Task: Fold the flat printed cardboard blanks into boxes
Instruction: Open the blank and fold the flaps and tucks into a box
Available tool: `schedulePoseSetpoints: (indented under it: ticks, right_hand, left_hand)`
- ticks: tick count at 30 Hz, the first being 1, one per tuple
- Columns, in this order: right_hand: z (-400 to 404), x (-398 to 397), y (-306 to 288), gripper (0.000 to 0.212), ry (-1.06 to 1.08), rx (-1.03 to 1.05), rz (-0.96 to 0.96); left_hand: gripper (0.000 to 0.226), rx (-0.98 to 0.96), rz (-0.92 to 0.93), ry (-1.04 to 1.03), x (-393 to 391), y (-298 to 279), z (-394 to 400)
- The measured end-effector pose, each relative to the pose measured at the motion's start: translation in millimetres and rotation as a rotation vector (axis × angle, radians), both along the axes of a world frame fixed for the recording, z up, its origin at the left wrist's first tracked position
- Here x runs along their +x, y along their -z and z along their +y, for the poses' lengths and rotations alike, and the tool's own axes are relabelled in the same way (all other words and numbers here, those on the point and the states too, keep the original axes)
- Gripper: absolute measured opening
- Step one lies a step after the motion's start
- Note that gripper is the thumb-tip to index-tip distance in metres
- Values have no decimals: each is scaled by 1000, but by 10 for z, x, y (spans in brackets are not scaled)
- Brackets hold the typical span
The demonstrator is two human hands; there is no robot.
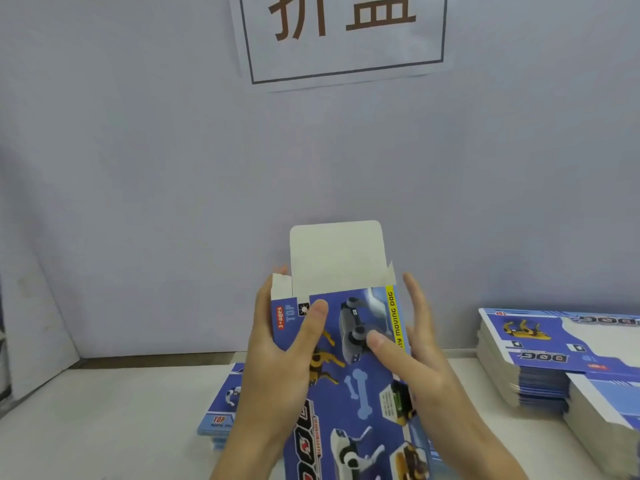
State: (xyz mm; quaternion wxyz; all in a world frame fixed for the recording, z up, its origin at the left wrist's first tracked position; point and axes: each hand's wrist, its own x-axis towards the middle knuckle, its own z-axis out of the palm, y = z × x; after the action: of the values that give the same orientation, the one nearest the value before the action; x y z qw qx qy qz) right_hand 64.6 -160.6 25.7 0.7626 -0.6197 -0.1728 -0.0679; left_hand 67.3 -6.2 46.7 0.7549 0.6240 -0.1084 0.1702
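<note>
I hold a blue printed cardboard box (pixel 360 379) with robot dogs and bones on it upright in front of me. Its white top flap (pixel 337 254) stands open, with small side flaps at both corners. My left hand (pixel 280 351) grips the box's left edge, thumb across the printed front. My right hand (pixel 415 355) lies against the right edge with straight fingers and the thumb pressing on the front.
A tall stack of flat printed blanks (pixel 540 355) stands at the right on the white table (pixel 104 420), a second pile (pixel 606 414) in front of it. More printed cardboard (pixel 221 407) lies under my left arm. A grey wall with a paper sign (pixel 343 36) rises close behind.
</note>
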Motion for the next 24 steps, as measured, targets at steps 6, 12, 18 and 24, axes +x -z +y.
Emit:
schedulePoseSetpoints:
  ticks: [6, 12, 18, 24]
  right_hand:
    - [-13, -10, -12, 47, 42, 3, -111]
    - [-18, 9, -92, 51, 199, 70, -23]
    - [-85, 2, -73, 42, 205, 86, 76]
    - [-147, -4, -60, 31, 112, 52, -46]
  left_hand:
    - [36, 85, -96, -17, 22, 81, -35]
    - [44, 92, -24, 25, -15, 90, -61]
    - [38, 12, 57, 148, 6, 11, -32]
    - [31, -113, 12, 136, -37, -19, -33]
